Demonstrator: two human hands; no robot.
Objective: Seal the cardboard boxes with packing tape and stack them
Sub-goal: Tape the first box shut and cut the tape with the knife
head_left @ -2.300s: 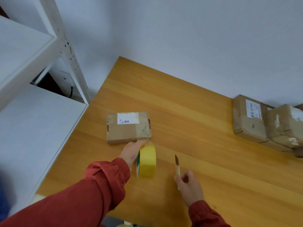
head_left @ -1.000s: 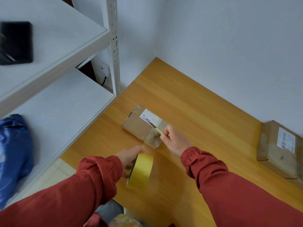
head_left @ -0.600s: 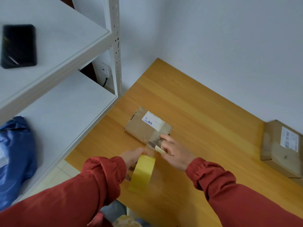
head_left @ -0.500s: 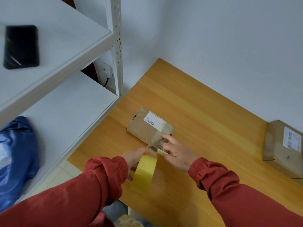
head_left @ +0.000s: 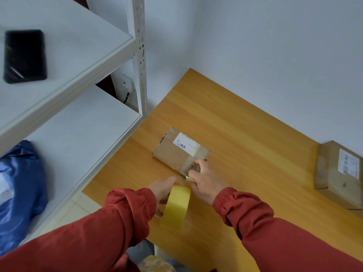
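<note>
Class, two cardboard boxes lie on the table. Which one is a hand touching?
The box beside the shelf: the right hand touches its near end. The other box lies untouched, far right.

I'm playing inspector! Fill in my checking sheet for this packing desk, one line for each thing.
Surface: wooden table, light wood.
Job's things: small box near the shelf unit; tape roll; second box at right edge.
Clutter: black phone on upper shelf; blue bag below it.
Grips: left hand holds tape roll; right hand holds small cutter at small box's near end.
Cables: black cable under wall socket.
Surroundings: shelf unit, white wall.
</note>
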